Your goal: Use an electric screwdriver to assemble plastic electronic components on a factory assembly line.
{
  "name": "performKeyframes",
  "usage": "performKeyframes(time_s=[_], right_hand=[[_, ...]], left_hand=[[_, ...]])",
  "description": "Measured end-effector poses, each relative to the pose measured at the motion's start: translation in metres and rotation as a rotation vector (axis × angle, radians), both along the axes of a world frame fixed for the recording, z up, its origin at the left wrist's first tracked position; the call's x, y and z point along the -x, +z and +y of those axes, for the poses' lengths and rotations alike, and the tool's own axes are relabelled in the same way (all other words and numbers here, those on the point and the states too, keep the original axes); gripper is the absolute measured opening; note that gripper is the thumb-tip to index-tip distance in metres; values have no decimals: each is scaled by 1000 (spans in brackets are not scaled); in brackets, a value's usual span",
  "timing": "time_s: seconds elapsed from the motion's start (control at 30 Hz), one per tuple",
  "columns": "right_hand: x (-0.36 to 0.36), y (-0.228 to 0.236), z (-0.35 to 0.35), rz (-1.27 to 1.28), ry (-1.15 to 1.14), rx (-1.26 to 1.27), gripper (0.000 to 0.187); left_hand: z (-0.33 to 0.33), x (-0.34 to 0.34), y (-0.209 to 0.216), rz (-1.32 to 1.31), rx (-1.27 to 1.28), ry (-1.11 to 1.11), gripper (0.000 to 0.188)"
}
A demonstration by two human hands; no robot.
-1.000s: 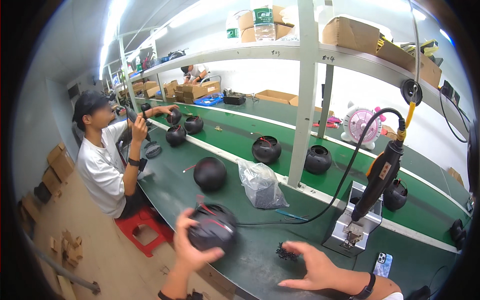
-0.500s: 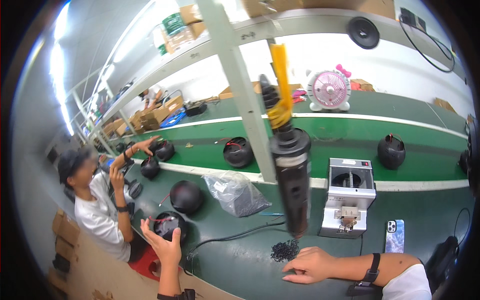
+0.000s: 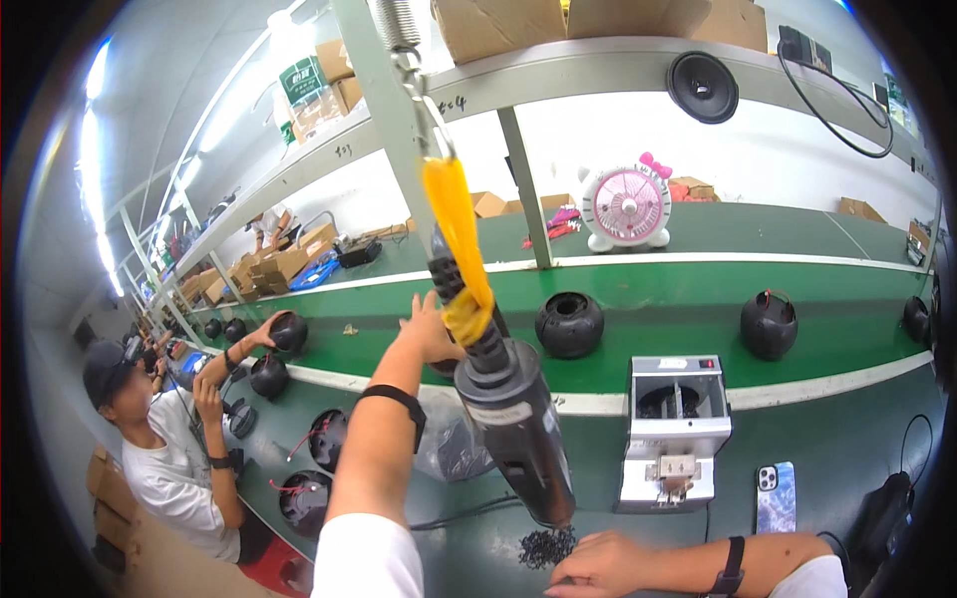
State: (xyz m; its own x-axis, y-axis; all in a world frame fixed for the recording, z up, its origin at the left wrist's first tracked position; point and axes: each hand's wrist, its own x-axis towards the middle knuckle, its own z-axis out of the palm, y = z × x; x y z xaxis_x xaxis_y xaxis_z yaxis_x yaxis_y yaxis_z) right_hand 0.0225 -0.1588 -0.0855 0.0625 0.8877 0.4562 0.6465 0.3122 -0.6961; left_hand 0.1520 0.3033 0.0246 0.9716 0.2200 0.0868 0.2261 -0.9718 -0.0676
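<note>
My left hand (image 3: 427, 327) reaches over the green belt, its visible fingers stretched apart. Beside its wrist a dark round shell (image 3: 445, 369) shows only in part; whether the hand touches it is hidden behind the hanging driver. This black electric screwdriver (image 3: 513, 434) hangs from a spring by a yellow strap (image 3: 454, 214), its tip above a pile of small black screws (image 3: 546, 547). Resting on the table just right of the pile, my right hand (image 3: 603, 564) has its fingers drawn together; what they hold is too small to make out.
A silver screw feeder (image 3: 673, 439) and a phone (image 3: 776, 498) stand to the right. Black shells (image 3: 568, 325) sit on the belt. More shells with red wires (image 3: 304, 500) and a plastic bag (image 3: 454, 439) lie left. A co-worker (image 3: 174, 458) touches another shell.
My left hand has swung from beside the left table shells up to the belt. My right hand's fingers have drawn together beside the screws. The co-worker's hand has come onto a shell.
</note>
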Motion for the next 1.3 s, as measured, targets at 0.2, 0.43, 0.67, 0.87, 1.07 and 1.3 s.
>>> performKeyframes(time_s=[0.2, 0.43, 0.67, 0.87, 1.07, 1.3], right_hand=[[1, 19, 0, 93, -91, -212, 20], [5, 12, 2, 12, -37, -219, 21], [1, 36, -8, -223, -123, -459, 18], [49, 105, -34, -177, -53, -525, 66], [61, 145, -56, -221, -142, 80, 104], [13, 118, -77, 81, -138, 320, 86]], left_hand=[[-25, -44, -40, 64, 272, 58, 88], [-31, 25, 6, -346, 379, 130, 104], [-160, 199, 80, -829, 1250, -90, 107], [-287, 319, -2, -614, 1851, -86, 108], [-370, 335, -22, -126, 2371, 380, 95], [-316, 326, -33, 90, 1322, 167, 49]])
